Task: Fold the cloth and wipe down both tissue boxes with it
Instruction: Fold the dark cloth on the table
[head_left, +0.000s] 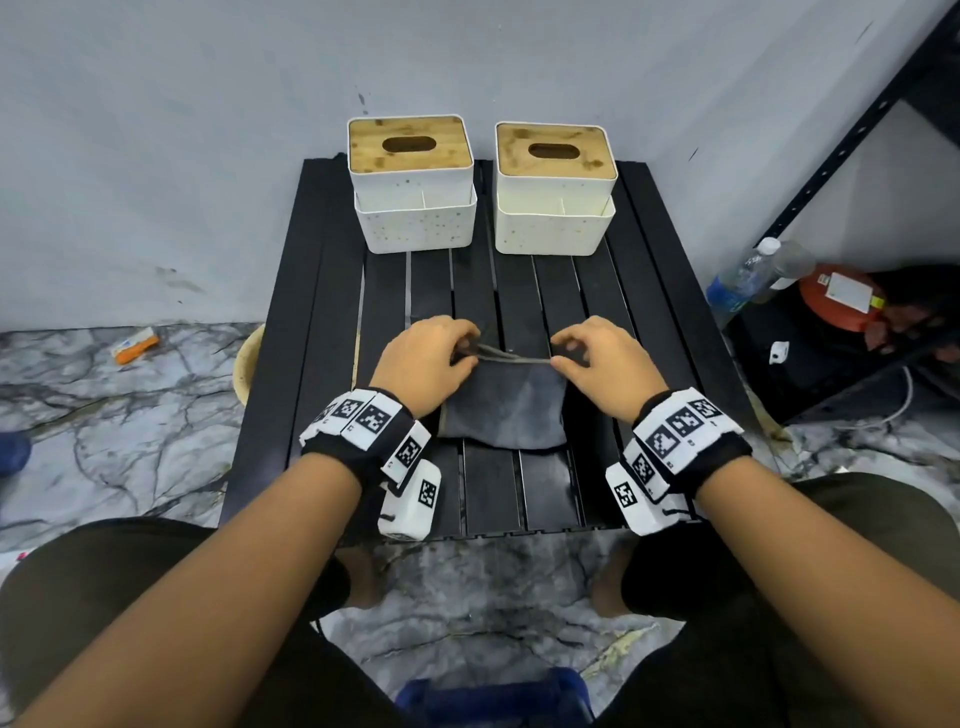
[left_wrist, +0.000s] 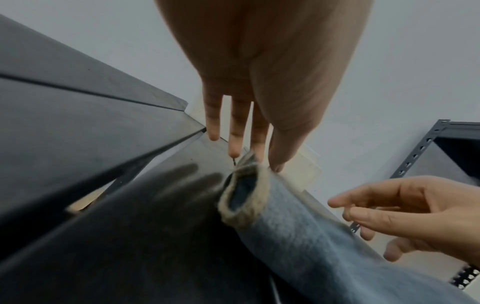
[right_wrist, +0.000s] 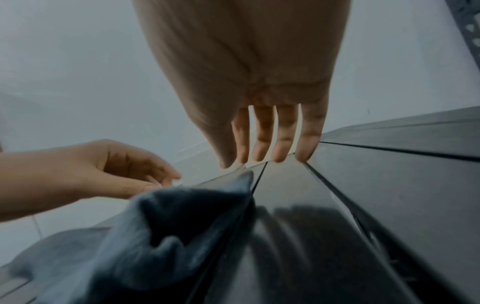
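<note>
A grey-blue cloth (head_left: 504, 408) lies folded on the black slatted table (head_left: 322, 291), near the front middle. My left hand (head_left: 465, 356) pinches its far left corner and my right hand (head_left: 561, 358) pinches its far right corner, lifting that edge slightly. In the left wrist view, thumb and finger of the left hand (left_wrist: 262, 162) nip the beige-hemmed corner of the cloth (left_wrist: 298, 236). In the right wrist view, the right hand (right_wrist: 236, 164) holds a pointed corner of the cloth (right_wrist: 168, 226). Two white tissue boxes with bamboo lids, left (head_left: 413, 182) and right (head_left: 555, 189), stand side by side at the table's back.
The wall rises directly behind the boxes. A black metal shelf (head_left: 857, 130) stands on the right, with a water bottle (head_left: 748, 280) and a red object (head_left: 836, 301) at its foot. A beige bowl (head_left: 248, 364) sits beside the table's left edge. An orange packet (head_left: 134, 345) lies on the marble floor.
</note>
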